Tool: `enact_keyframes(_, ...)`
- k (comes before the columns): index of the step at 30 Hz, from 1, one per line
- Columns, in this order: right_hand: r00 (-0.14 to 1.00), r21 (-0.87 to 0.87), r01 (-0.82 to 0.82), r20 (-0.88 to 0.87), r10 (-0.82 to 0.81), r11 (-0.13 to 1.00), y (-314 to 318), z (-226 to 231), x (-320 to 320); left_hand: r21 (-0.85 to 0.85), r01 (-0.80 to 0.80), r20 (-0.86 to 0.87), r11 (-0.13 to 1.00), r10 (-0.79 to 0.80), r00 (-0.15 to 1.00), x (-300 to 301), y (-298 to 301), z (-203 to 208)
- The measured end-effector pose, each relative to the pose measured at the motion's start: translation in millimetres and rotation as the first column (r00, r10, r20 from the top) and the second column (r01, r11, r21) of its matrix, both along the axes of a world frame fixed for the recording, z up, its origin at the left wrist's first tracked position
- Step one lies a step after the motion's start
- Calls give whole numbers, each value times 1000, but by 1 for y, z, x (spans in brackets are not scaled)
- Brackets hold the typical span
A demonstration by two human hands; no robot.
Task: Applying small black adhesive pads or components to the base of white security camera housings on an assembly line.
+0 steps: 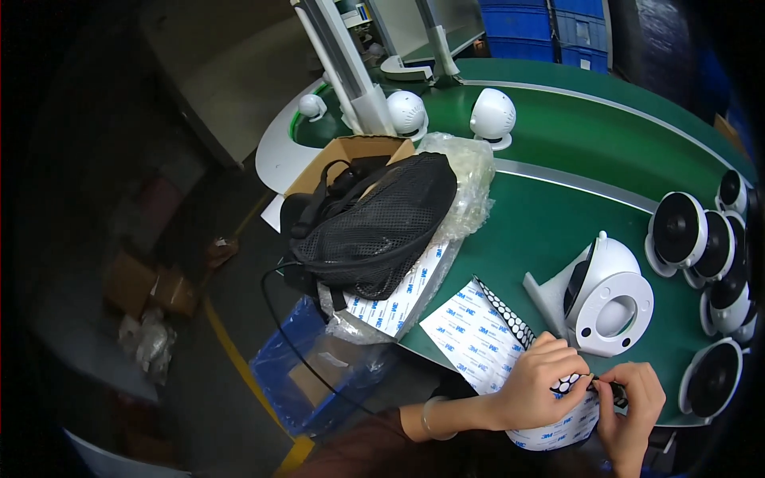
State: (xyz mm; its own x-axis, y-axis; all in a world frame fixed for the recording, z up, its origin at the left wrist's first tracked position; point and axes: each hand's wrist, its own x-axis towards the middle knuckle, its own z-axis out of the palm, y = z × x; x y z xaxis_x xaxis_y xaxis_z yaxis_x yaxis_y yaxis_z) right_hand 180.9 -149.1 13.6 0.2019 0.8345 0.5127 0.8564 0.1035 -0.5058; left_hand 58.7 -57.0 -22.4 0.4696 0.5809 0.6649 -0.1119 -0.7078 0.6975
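L hand (542, 382) & R hand (637, 398) pinch dotted strip (509, 315) on wht sheet (472, 338), blue lettering (481, 349).

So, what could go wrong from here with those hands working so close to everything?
The printed sheet might crease or tear, since it curves where the left hand and right hand pinch its dotted black edge. A bump could also shift the white device, which sits just beyond the hands on the green table.
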Motion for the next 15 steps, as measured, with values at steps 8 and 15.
enact_keyframes(8,967,165,-2,253,-41,986,4,-5,2,-20,49,-90,999,-51,995,2,10,2)
enact_keyframes(15,995,170,-53,90,38,984,13,-5,11,-17,8,-154,1000,-10,988,-1,14,14)
